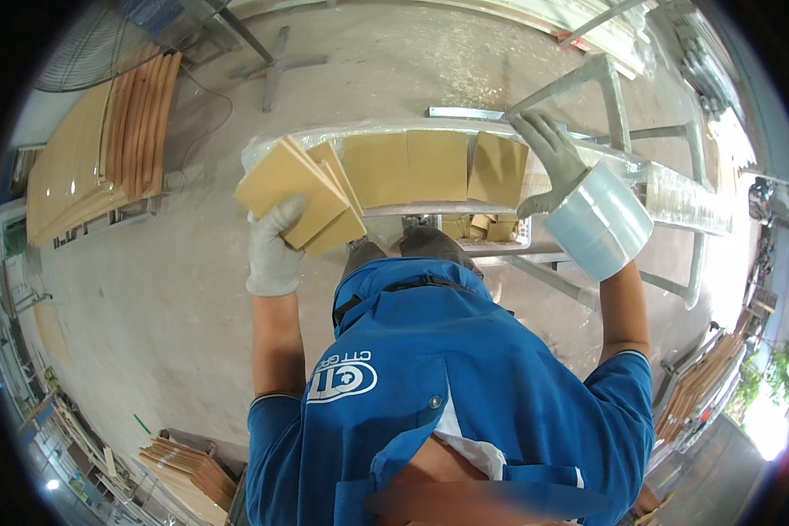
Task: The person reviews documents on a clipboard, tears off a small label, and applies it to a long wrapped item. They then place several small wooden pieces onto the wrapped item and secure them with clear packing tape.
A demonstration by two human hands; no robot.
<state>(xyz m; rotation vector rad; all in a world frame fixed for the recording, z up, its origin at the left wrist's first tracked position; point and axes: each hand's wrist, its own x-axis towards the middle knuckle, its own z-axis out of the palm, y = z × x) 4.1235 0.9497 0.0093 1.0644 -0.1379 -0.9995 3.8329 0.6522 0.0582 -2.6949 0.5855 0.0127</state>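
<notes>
In a whitish glove, my left hand (pixel 276 250) is closed around several flat brown cardboard pieces (pixel 298 188), fanned apart at their upper ends. Gloved as well, my right hand (pixel 554 162) has its fingers stretched out and spread, above the right end of a long film-wrapped bundle (pixel 644 168). A wide roll of clear, bluish stretch film (pixel 600 221) sits around my right wrist like a cuff. Along the bundle's top lie more cardboard pieces (pixel 438 167) side by side, the rightmost one (pixel 498 169) near my right fingers.
Below the bundle, a pale crate (pixel 526 235) holds cardboard bits. Grey metal stand legs (pixel 618 105) rise at the right. Stacked brown panels (pixel 140 127) and a large fan (pixel 105 44) stand at the far left. A metal cross-foot (pixel 278 70) rests on the floor ahead.
</notes>
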